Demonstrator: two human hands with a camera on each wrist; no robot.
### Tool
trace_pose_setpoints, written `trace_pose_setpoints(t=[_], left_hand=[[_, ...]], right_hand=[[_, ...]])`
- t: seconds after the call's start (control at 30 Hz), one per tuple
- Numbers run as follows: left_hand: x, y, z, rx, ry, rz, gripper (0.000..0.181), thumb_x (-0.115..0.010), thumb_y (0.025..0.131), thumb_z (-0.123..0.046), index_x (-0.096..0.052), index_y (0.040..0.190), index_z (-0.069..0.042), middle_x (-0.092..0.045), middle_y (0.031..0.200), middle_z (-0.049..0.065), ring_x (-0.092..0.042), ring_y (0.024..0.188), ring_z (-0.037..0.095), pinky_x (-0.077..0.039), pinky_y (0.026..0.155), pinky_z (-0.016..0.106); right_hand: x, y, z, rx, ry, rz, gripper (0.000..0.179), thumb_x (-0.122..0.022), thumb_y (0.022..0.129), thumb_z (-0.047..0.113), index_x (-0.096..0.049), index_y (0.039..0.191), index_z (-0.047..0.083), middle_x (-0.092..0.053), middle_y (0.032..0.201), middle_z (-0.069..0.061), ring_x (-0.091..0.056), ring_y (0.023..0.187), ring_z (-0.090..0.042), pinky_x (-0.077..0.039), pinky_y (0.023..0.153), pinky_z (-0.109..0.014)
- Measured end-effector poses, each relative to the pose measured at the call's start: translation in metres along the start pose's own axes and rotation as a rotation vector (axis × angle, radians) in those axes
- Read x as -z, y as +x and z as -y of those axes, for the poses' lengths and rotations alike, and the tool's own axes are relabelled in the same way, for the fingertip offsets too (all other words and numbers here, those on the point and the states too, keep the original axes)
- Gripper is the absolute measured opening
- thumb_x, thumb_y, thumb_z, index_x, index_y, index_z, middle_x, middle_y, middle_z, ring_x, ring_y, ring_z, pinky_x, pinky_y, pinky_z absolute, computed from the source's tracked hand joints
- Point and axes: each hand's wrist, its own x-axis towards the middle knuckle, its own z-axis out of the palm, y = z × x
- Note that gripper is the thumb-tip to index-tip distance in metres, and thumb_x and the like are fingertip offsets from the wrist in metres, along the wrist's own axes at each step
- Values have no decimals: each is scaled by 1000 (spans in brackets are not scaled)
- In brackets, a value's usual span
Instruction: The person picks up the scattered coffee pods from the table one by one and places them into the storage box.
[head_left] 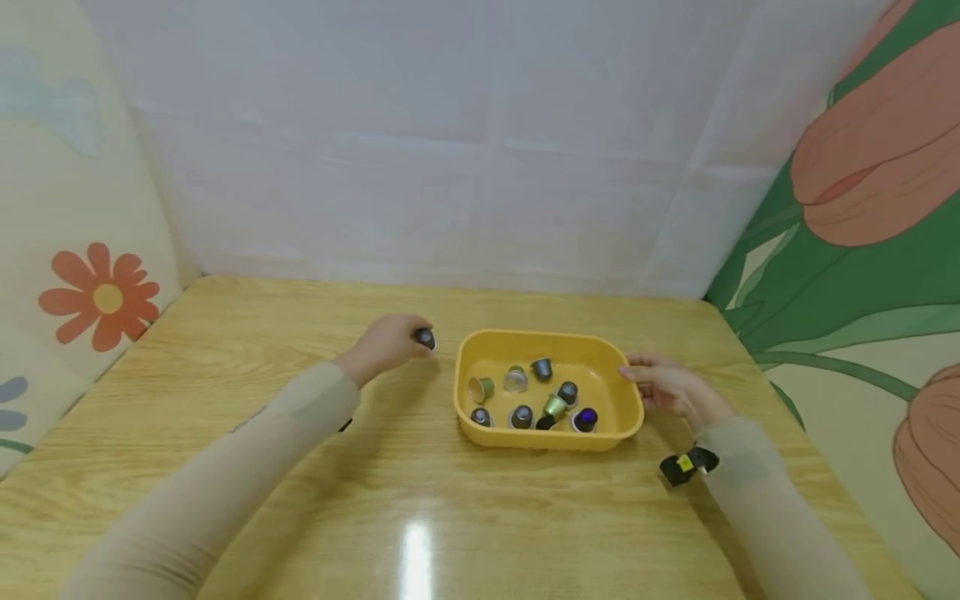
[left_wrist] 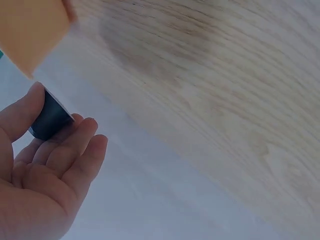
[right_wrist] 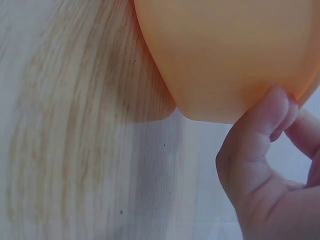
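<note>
Left of the yellow bin, my left hand (head_left: 384,346) pinches a dark coffee capsule (head_left: 425,338) above the table. In the left wrist view the capsule (left_wrist: 51,117) sits between thumb and fingers, its wide rim facing outward. The yellow bin (head_left: 547,440) rests on the table with several coffee capsules inside, among them a green one (head_left: 556,406), a purple one (head_left: 586,418) and several dark ones. My right hand (head_left: 671,388) grips the bin's right end at its rim. The right wrist view shows the thumb against the bin wall (right_wrist: 220,55).
The wooden table (head_left: 360,517) reaches back to a white cloth backdrop (head_left: 450,150). A flower-printed panel (head_left: 75,200) stands on the left and a tulip-printed one (head_left: 862,308) on the right. A black device (head_left: 678,469) is strapped at the right wrist.
</note>
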Motion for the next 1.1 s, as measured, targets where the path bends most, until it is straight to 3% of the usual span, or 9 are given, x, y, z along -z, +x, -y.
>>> trace_pose_setpoints(t=[0.33,0.8,1.1], left_hand=[[3,3,-17,4,-41,9,47,-68,91,-11,-54,132,8,-59,127,23,-55,117,37,-44,99,49],[4,8,-38,-6,-48,31,43,-68,92,-13,-58,130,2,-62,124,18,-57,113,31,-47,96,45],[5,12,-56,-19,-59,30,45,-69,92,-15,-58,131,2,-61,127,18,-56,116,31,-46,98,43]], right_hand=[[1,0,-1,-7,-14,-2,34,-53,101,13,-41,130,-1,-63,88,0,-61,74,-11,-55,66,-27],[1,-1,-1,-6,-9,9,25,-52,100,13,-45,122,3,-62,87,-1,-60,73,-11,-55,65,-26],[-1,-3,2,-6,-19,4,39,-52,101,13,-38,133,-3,-61,88,0,-60,75,-10,-55,66,-26]])
